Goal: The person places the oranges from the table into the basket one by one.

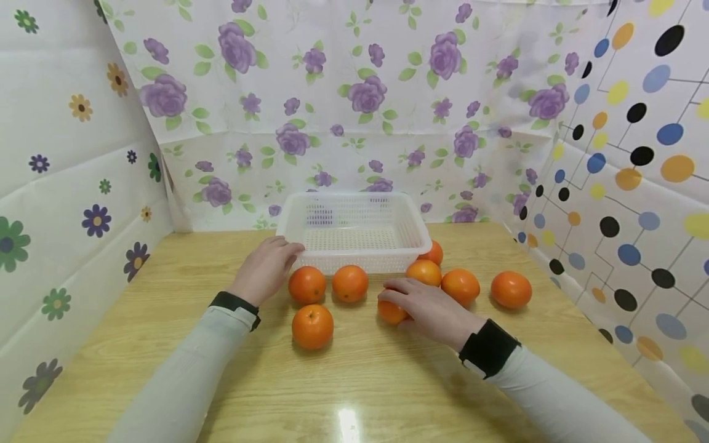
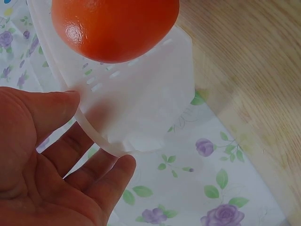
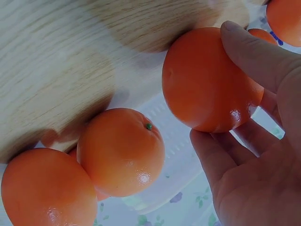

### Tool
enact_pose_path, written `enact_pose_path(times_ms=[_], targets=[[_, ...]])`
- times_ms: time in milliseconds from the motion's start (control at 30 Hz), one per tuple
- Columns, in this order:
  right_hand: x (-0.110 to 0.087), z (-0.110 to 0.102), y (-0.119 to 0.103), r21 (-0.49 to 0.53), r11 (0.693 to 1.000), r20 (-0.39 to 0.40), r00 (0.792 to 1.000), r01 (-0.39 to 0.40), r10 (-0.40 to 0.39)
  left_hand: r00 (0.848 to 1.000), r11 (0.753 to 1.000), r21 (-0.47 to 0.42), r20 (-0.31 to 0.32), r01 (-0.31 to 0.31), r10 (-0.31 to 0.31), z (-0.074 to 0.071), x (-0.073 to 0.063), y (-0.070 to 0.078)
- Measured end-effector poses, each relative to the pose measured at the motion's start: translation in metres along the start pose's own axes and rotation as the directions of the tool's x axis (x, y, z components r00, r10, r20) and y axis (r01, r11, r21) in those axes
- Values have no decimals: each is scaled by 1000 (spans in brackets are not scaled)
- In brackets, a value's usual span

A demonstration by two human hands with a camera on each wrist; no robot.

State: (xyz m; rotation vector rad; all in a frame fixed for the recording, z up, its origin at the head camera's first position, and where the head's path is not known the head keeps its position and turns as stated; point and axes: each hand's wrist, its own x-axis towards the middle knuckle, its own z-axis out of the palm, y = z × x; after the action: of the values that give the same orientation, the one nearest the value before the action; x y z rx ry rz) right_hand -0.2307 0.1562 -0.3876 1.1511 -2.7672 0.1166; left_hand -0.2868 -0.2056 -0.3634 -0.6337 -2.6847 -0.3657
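Your left hand pinches the white plastic basket mid-frame, fingers half-curled, likely steadying it. Below frame centre, your right hand curls wide round an orange, probably against rolling.

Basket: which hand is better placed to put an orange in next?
Probably the right hand: it grips an orange in front of the basket, while the left hand holds the basket's near left corner.
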Motion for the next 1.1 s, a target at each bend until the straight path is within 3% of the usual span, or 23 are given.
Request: enact_pose_path(times_ms=[367,833,1100], targets=[[-1,-3,-1,-14,1000,-6,1000,20,-20,1000,1000,-7,5,3,-3,2,-2,-1],[7,-25,-3,2,999,-73,997,41,-41,1000,1000,-16,-3,-4,3,0,-1,-3],[12,-37,-3,35,999,-46,999,-2,3,995,995,-41,58,87,-85,-1,2,-2]])
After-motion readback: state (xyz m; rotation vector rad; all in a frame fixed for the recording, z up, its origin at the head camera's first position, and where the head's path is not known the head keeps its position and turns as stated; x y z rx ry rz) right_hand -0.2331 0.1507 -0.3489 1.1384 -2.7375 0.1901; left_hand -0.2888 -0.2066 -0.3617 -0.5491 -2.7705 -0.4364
